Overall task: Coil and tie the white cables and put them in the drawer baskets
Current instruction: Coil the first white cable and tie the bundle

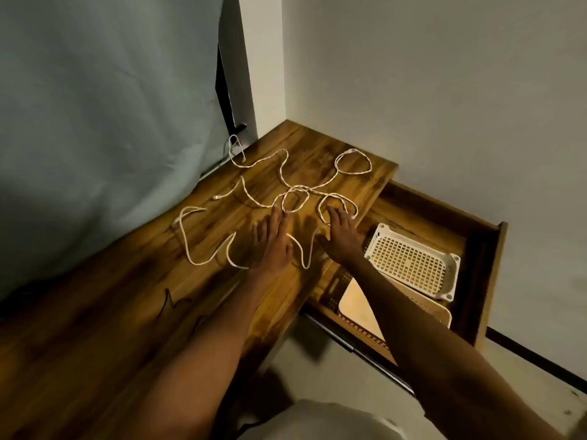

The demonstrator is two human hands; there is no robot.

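Overhead, head view: a wooden desk top [133, 306] with dark, streaked grain runs from the lower left toward a corner of pale walls [428, 90]. Its left edge meets a hanging grey-green cloth [95, 122]; its right edge drops straight to an open drawer [482, 258], pulled out toward the right-hand wall.

White cables [282, 173], thin and braided-looking, lie loose across the far half of the desk top in open loops and bends. One round loop sits near the far right corner, another close to the right edge, and a long wavy run lies nearer the viewer. Bare wood stays open between the loops and along the near end of the desk top.

The left hand [273, 246] lies flat on the wood with straight, spread fingers, its fingertips touching a small cable loop and its palm over the wavy run; it grips nothing. The right hand [341, 236] rests just inside the right edge, fingers relaxed and apart, reaching onto the loop there; whether any finger pinches the cable cannot be told.

Inside the drawer sit two cream plastic baskets: a perforated basket [413, 260] with a square-hole grid, tilted across the rim of a lower basket [362, 315], which is partly hidden by the right forearm. Neither basket holds cable.
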